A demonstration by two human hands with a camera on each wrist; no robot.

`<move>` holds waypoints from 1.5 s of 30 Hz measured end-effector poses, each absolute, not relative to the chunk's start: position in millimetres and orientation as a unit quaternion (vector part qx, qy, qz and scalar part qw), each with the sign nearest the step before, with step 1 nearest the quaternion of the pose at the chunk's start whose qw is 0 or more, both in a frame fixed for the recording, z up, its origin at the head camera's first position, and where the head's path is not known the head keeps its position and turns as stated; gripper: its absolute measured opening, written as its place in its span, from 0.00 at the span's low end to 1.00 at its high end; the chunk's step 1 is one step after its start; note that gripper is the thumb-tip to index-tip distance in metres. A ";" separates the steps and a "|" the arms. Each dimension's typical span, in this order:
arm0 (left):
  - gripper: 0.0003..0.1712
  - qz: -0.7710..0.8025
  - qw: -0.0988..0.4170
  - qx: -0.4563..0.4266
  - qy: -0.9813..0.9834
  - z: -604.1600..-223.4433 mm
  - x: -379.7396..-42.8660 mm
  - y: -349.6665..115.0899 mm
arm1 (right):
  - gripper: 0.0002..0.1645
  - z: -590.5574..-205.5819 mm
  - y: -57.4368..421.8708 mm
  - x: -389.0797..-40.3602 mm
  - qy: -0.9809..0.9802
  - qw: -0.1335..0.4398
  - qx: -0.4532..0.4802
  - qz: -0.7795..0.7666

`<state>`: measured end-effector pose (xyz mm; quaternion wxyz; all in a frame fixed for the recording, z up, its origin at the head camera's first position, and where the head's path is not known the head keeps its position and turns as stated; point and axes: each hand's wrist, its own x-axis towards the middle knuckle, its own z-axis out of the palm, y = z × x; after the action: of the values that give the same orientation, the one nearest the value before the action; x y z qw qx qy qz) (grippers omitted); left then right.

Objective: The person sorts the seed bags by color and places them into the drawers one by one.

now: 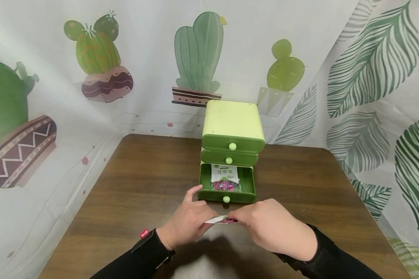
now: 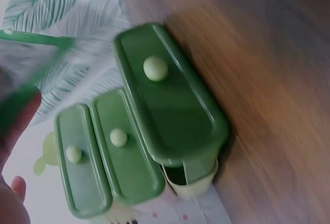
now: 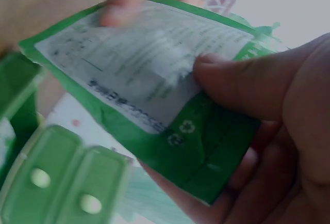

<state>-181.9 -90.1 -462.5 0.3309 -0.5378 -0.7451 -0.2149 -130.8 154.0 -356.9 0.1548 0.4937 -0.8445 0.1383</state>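
Note:
A flat green-and-white packet (image 3: 149, 64) with small print on its back is held between both hands, seen almost edge-on in the head view. My left hand (image 1: 188, 221) pinches its left end, index finger raised away. At the other end, my right hand (image 1: 276, 228) grips the packet with the thumb on the printed face. Just beyond the hands stands a small cabinet (image 1: 234, 118), pale yellow-green with dark green drawers. Its bottom drawer (image 1: 209, 195) is pulled out. Inside lies a clear-fronted packet (image 1: 225, 180) with a white label and pink-purple contents.
The upper drawer (image 1: 244, 144) and middle drawer (image 1: 244, 159) have round pale knobs. The cabinet stands at the back of a brown wooden table (image 1: 153, 170). Behind and beside it hangs a white cloth (image 1: 150, 46) printed with cacti and leaves.

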 end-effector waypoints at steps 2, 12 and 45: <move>0.08 -0.216 0.331 -0.534 -0.748 -460.3 -186.8 -95.0 | 0.06 -345.4 156.1 -129.9 -0.842 0.164 0.497 0.131; 0.09 -0.109 0.273 -0.410 -0.863 -452.9 -224.4 -134.1 | 0.22 -292.9 169.0 -132.4 -0.827 0.252 0.494 0.093; 0.41 -0.068 0.039 -0.167 -0.983 -461.4 -257.1 -195.9 | 0.18 -366.8 143.0 -196.0 -0.899 0.213 0.378 -0.050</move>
<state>-257.1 -195.9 -461.4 0.0385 -0.1670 -0.9829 -0.0679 -196.0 143.0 -366.8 0.2134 0.3781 -0.8994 -0.0503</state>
